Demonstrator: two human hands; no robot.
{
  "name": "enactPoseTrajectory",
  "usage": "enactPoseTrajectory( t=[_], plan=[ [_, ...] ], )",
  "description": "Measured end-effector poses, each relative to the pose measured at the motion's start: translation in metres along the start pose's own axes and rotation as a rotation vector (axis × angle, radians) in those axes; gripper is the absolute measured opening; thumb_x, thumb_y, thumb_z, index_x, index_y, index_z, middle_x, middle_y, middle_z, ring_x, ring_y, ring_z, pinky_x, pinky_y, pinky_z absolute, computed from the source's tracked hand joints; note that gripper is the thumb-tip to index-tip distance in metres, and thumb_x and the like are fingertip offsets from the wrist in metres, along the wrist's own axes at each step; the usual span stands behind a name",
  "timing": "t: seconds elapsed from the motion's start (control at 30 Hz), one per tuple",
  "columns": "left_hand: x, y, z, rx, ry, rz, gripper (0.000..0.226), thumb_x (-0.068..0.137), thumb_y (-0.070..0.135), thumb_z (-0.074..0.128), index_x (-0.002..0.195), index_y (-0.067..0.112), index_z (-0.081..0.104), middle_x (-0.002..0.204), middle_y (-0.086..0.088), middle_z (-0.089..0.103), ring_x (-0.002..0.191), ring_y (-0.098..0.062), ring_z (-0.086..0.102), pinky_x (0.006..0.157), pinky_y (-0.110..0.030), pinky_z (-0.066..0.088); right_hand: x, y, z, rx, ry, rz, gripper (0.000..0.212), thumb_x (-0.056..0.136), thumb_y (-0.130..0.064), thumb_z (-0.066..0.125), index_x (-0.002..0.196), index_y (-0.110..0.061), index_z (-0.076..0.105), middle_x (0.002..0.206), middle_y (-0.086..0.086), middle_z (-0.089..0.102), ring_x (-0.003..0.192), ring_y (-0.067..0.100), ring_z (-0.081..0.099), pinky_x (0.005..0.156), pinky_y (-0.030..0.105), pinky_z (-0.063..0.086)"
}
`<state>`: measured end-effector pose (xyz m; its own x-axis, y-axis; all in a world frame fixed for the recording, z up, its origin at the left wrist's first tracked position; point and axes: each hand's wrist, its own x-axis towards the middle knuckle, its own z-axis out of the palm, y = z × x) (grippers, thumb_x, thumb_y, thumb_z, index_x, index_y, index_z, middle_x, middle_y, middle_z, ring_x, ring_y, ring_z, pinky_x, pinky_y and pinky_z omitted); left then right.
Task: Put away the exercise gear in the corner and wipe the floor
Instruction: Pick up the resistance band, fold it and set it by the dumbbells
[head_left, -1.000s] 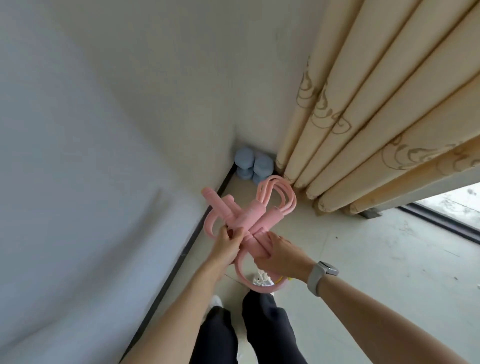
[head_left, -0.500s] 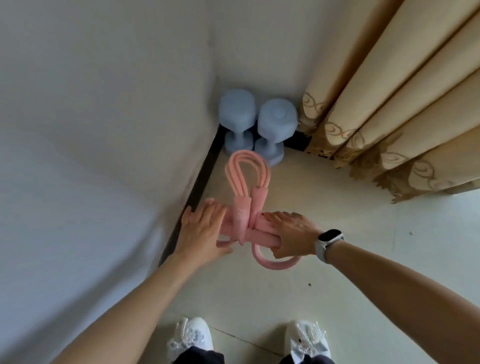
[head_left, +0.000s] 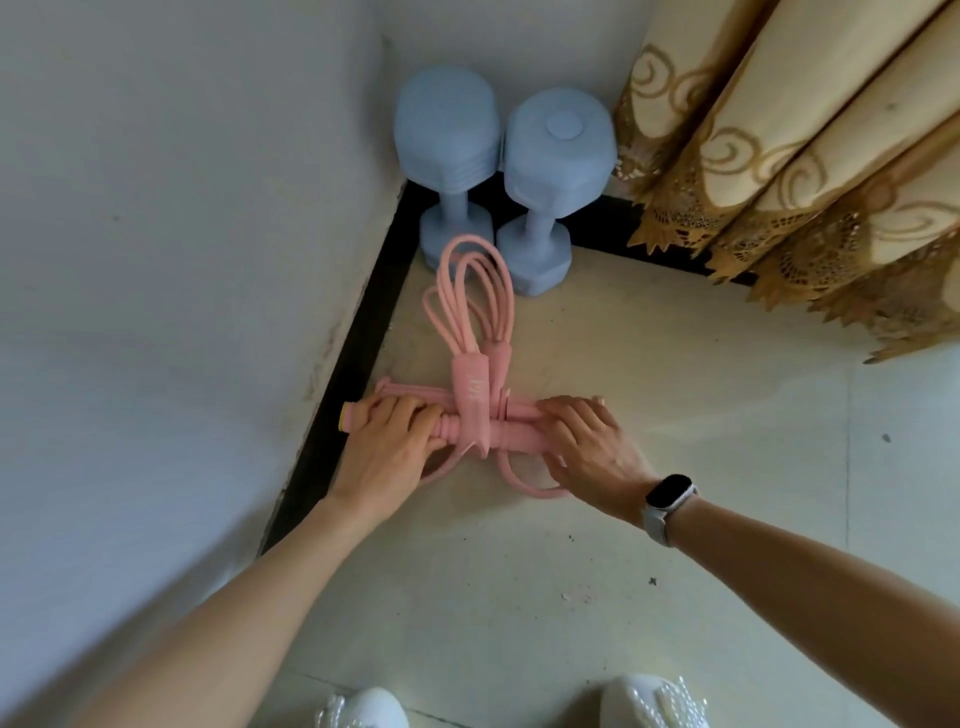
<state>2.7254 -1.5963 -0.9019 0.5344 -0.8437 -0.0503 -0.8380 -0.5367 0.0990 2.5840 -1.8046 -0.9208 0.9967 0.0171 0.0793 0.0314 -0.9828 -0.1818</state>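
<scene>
A pink resistance band (head_left: 470, 400) with foam handles and looped cords lies on the floor in the corner. Its cord loops reach up to two light blue dumbbells (head_left: 447, 161) (head_left: 556, 176) standing upright against the wall. My left hand (head_left: 389, 447) grips the band's left handle, fingers curled over it. On the right handle, my right hand (head_left: 592, 447) holds with fingers over the top and the thumb below. A smartwatch sits on my right wrist.
White walls meet at the corner with a black baseboard (head_left: 358, 364) along the left. A beige curtain (head_left: 805, 171) with gold lace trim hangs down at the right. The pale floor (head_left: 675, 415) shows small dark specks. My white shoes (head_left: 363, 709) are at the bottom edge.
I have bent down from standing. The pink band, held up in the air a second ago, now lies on the floor in front of the dumbbells with both hands on its handles.
</scene>
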Motion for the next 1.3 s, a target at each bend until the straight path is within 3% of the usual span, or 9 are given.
enactPoseTrajectory(
  t=[0.17,0.37,0.53,0.7,0.83,0.93,1.07,1.2,1.3],
  plan=[
    [-0.002,0.004,0.003,-0.021,-0.034,-0.052,0.036,0.084,0.033,0.039,0.094,0.010,0.065,0.088,-0.008,0.066,0.076,-0.028,0.064,0.071,-0.041,0.050,0.000,0.005,-0.003,-0.023,0.032,0.003,0.029,0.080,-0.017,0.045,0.106,-0.003,0.050,0.111,0.020,0.064,0.104,0.037,0.062,0.089,0.054,0.050],
    [-0.004,0.008,0.009,-0.060,-0.018,-0.058,0.032,0.083,0.034,0.040,0.096,0.014,0.061,0.090,-0.006,0.064,0.080,-0.028,0.064,0.073,-0.041,0.049,-0.004,-0.001,-0.006,-0.047,-0.021,0.095,0.028,0.083,-0.017,0.044,0.110,-0.011,0.046,0.092,0.011,0.065,0.081,0.031,0.063,0.076,0.040,0.054],
    [0.003,0.018,0.020,-0.004,-0.012,0.055,0.033,0.078,0.031,0.057,0.108,0.016,0.054,0.107,-0.009,0.067,0.104,-0.031,0.063,0.097,-0.062,0.035,-0.040,0.006,-0.001,-0.020,-0.082,0.202,0.053,0.081,-0.015,0.063,0.129,-0.017,0.043,0.116,0.019,0.055,0.112,0.042,0.054,0.070,0.047,0.057],
    [0.005,0.007,0.026,0.032,-0.136,0.046,0.049,0.078,0.031,0.056,0.122,0.019,0.042,0.124,-0.012,0.062,0.115,-0.041,0.056,0.098,-0.070,0.023,-0.046,-0.009,0.016,0.111,-0.247,0.340,0.083,0.076,-0.008,0.071,0.141,-0.027,0.024,0.142,0.022,0.024,0.131,0.055,0.026,0.059,0.049,0.058],
    [0.010,0.002,0.020,0.058,-0.259,0.040,0.050,0.080,0.036,0.049,0.126,0.016,0.045,0.125,-0.014,0.061,0.116,-0.042,0.054,0.095,-0.071,0.027,-0.043,-0.017,0.014,0.102,-0.276,0.312,0.074,0.078,-0.014,0.067,0.140,-0.021,0.028,0.141,0.028,0.026,0.126,0.060,0.029,0.073,0.059,0.050],
    [0.010,0.006,0.005,0.042,-0.355,-0.062,0.055,0.089,0.041,0.042,0.135,0.011,0.042,0.141,-0.018,0.045,0.132,-0.042,0.036,0.100,-0.071,0.023,-0.034,-0.012,-0.001,0.062,-0.388,0.320,0.070,0.088,-0.028,0.055,0.144,-0.029,0.012,0.149,0.029,0.019,0.135,0.055,0.017,0.099,0.068,0.033],
    [0.002,0.033,-0.073,-0.045,-0.405,-0.212,0.064,0.094,0.040,0.041,0.147,0.013,0.018,0.156,-0.015,0.010,0.144,-0.036,0.003,0.109,-0.066,0.006,-0.026,-0.026,-0.084,0.114,-0.527,0.412,0.058,0.098,-0.033,0.031,0.148,-0.026,0.002,0.158,0.009,-0.003,0.143,0.034,-0.010,0.117,0.052,-0.001],
    [0.008,0.066,-0.192,-0.031,-0.434,-0.165,0.062,0.095,0.038,0.038,0.148,0.018,0.011,0.158,-0.010,0.003,0.144,-0.034,0.001,0.112,-0.062,0.006,-0.022,-0.058,-0.205,0.260,-0.420,0.623,0.051,0.097,-0.023,0.034,0.145,-0.015,0.018,0.155,0.006,0.018,0.145,0.028,0.001,0.117,0.048,0.005],
    [0.022,0.094,-0.302,-0.151,-0.382,-0.164,0.053,0.095,0.032,0.040,0.143,0.015,0.027,0.155,-0.011,0.017,0.142,-0.032,0.016,0.113,-0.057,0.017,-0.025,-0.083,-0.310,0.396,-0.198,0.807,0.043,0.097,-0.024,0.036,0.139,-0.016,0.036,0.147,0.004,0.038,0.143,0.025,0.017,0.115,0.042,0.017]
  ],
)
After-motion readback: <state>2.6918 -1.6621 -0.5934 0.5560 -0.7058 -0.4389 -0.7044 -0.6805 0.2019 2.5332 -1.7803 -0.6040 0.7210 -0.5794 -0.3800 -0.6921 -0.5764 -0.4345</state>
